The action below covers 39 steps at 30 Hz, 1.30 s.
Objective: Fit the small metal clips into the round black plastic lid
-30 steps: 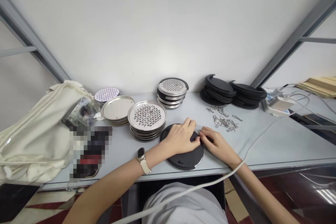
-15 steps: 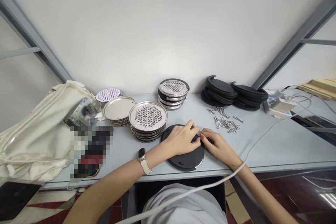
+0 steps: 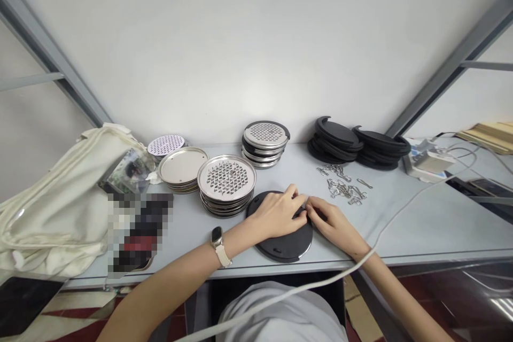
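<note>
A round black disc (image 3: pixel 282 243) lies flat near the front edge of the grey table (image 3: pixel 420 219). My left hand (image 3: pixel 278 214) rests on top of the disc with its fingers curled at the disc's right rim. My right hand (image 3: pixel 331 220) meets it there, fingertips pinched on something small at the rim that I cannot make out. A loose pile of small metal clips (image 3: pixel 344 187) lies just behind my right hand.
Stacks of perforated steel plates (image 3: pixel 227 181), plain steel plates (image 3: pixel 181 166) and framed grater discs (image 3: pixel 265 141) stand at the back left. Two stacks of black discs (image 3: pixel 356 147) stand at the back right. A cream cloth bag (image 3: pixel 60 208) lies left. A white cable (image 3: pixel 401 208) crosses the table's right part.
Both hands stay at the right rim of the black disc, with only small finger movements. The view has shifted slightly.
</note>
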Tool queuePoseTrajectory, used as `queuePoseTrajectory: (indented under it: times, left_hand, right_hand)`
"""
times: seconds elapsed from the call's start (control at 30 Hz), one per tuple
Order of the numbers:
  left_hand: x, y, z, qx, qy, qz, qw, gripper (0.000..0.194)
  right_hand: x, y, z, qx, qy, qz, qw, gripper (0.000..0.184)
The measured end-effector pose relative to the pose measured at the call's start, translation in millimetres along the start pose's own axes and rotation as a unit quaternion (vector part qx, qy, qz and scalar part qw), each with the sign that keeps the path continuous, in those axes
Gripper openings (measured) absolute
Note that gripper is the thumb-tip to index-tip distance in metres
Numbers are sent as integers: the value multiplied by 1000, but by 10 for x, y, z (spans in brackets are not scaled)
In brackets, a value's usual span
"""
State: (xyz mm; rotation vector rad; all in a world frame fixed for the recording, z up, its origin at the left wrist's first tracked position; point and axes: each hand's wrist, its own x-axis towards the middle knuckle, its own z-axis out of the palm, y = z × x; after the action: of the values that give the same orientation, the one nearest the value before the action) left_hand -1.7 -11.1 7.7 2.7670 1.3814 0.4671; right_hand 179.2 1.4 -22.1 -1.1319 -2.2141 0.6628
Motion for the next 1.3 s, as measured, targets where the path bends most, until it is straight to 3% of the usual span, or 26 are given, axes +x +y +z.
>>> queuePoseTrajectory:
  times: [0.33, 1.3]
  left_hand:
    - [0, 10, -23, -2, -6, -3, 1000, 20]
    - [0, 28, -17, 8, -6, -22, 1000, 17]
  right_hand:
    - [-15, 2, 4, 24, 5, 12, 1000, 17]
    - [52, 26, 67, -3, 45, -25, 999, 26]
